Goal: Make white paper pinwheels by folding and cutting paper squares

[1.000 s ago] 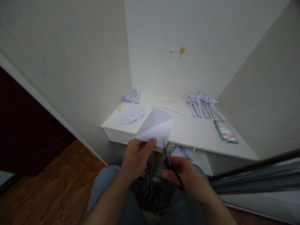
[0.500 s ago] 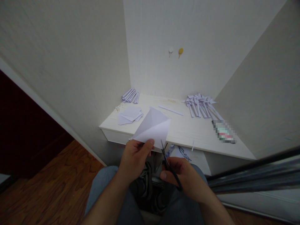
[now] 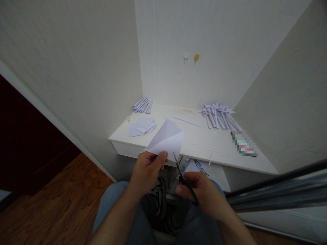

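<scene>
Here, right hand [image 3: 200, 190] grips scissors [image 3: 188, 186]; phone screen [image 3: 243, 145] pixelated.

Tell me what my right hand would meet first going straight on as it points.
Probably the paper in your left hand, met by the scissors your right hand holds; depth is unclear.

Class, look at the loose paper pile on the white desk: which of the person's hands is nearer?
Left. The left hand, holding a creased sheet, is in front of the paper pile, slightly right; the right hand, holding scissors, is farther away to the right.
</scene>
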`<control>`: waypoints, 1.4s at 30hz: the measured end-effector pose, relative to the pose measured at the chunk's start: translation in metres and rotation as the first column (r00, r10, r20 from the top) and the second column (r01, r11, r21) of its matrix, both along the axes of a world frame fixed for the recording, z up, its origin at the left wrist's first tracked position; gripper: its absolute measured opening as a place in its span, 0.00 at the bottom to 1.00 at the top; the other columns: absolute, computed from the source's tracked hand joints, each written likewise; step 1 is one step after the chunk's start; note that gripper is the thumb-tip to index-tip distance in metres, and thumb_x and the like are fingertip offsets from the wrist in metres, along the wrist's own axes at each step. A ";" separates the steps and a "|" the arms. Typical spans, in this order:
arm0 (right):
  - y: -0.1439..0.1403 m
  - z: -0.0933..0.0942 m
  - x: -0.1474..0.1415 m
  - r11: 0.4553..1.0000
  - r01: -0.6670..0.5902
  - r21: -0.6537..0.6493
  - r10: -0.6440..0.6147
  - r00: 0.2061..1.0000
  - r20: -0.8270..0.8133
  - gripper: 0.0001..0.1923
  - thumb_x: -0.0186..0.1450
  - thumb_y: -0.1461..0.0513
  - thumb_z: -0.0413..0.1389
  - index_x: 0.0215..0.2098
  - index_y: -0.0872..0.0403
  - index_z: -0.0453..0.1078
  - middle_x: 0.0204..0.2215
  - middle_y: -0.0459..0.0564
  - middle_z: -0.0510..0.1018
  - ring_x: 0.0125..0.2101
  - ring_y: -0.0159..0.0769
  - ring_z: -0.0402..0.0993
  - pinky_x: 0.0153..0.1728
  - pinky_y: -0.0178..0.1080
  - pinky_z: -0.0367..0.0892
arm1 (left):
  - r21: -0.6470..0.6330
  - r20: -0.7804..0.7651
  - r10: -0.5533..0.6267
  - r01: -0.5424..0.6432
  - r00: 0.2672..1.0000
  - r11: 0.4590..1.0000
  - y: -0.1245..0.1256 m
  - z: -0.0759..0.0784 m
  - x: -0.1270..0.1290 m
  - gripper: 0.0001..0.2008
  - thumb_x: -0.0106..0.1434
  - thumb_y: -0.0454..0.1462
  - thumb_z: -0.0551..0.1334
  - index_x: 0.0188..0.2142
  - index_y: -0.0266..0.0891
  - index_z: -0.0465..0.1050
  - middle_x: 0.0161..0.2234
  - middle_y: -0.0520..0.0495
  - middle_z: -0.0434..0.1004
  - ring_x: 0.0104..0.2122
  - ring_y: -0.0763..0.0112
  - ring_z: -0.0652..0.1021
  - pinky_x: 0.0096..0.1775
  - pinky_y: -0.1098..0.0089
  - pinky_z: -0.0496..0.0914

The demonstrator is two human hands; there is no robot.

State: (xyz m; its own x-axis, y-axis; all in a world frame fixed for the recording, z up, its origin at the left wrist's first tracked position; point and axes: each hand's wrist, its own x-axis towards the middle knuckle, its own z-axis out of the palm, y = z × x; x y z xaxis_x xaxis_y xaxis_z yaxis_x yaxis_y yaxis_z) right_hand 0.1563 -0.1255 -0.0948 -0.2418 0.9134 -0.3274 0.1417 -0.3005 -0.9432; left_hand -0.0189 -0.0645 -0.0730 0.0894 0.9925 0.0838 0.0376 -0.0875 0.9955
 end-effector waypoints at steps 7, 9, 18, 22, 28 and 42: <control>0.001 0.004 0.000 0.997 0.053 0.054 -0.059 0.991 0.116 0.31 0.48 0.40 0.68 0.17 0.54 0.61 0.14 0.40 0.60 0.19 0.27 0.53 0.20 0.34 0.46 | 0.007 -0.002 -0.017 0.017 1.000 1.000 0.002 -0.004 0.000 0.20 0.56 0.48 0.63 0.14 0.41 0.68 0.15 0.51 0.69 0.19 0.71 0.71 0.24 0.72 0.65; 0.001 0.004 -0.001 0.997 0.054 0.058 -0.061 0.991 0.121 0.31 0.48 0.40 0.68 0.17 0.54 0.62 0.14 0.41 0.61 0.19 0.26 0.53 0.20 0.34 0.46 | 0.009 0.003 -0.015 0.015 1.000 1.000 0.002 -0.004 0.000 0.20 0.57 0.48 0.63 0.14 0.40 0.68 0.16 0.51 0.70 0.19 0.71 0.71 0.24 0.71 0.65; 0.002 -0.001 0.001 0.999 0.032 0.039 -0.035 0.997 0.063 0.28 0.50 0.42 0.69 0.21 0.55 0.64 0.18 0.39 0.60 0.21 0.26 0.51 0.21 0.33 0.46 | -0.025 0.084 -0.004 0.006 0.996 1.000 -0.001 -0.010 0.003 0.17 0.56 0.47 0.66 0.17 0.39 0.71 0.17 0.51 0.71 0.20 0.71 0.71 0.25 0.71 0.65; 0.002 -0.001 0.002 0.999 0.019 0.034 -0.021 0.998 0.056 0.29 0.49 0.42 0.69 0.21 0.55 0.64 0.18 0.39 0.59 0.21 0.26 0.51 0.22 0.33 0.46 | -0.036 0.107 -0.003 0.007 0.994 0.999 -0.001 -0.011 0.003 0.17 0.56 0.45 0.66 0.17 0.39 0.71 0.16 0.51 0.70 0.20 0.71 0.71 0.25 0.70 0.65; 0.000 -0.001 0.003 1.000 -0.006 0.013 0.005 1.000 0.030 0.28 0.50 0.43 0.69 0.22 0.55 0.65 0.19 0.40 0.60 0.22 0.27 0.52 0.22 0.33 0.46 | -0.074 0.211 -0.039 0.056 0.977 0.996 0.002 -0.015 0.002 0.17 0.56 0.44 0.67 0.18 0.37 0.72 0.17 0.51 0.72 0.20 0.73 0.70 0.26 0.71 0.65; 0.001 0.000 0.002 1.000 -0.027 0.011 0.027 1.000 -0.005 0.26 0.50 0.45 0.69 0.24 0.56 0.67 0.21 0.41 0.62 0.23 0.28 0.52 0.23 0.34 0.47 | -0.081 0.129 -0.117 0.128 0.985 0.988 -0.001 -0.012 0.003 0.17 0.53 0.46 0.66 0.15 0.39 0.71 0.16 0.50 0.70 0.20 0.70 0.71 0.26 0.70 0.65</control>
State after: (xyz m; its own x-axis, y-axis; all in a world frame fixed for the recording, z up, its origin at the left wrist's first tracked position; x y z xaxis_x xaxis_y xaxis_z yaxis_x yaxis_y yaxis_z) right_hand 0.1578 -0.1245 -0.0950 -0.2685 0.9100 -0.3159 0.1445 -0.2861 -0.9472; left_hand -0.0162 -0.0659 -0.0852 0.2054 0.9786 0.0143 -0.0920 0.0048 0.9957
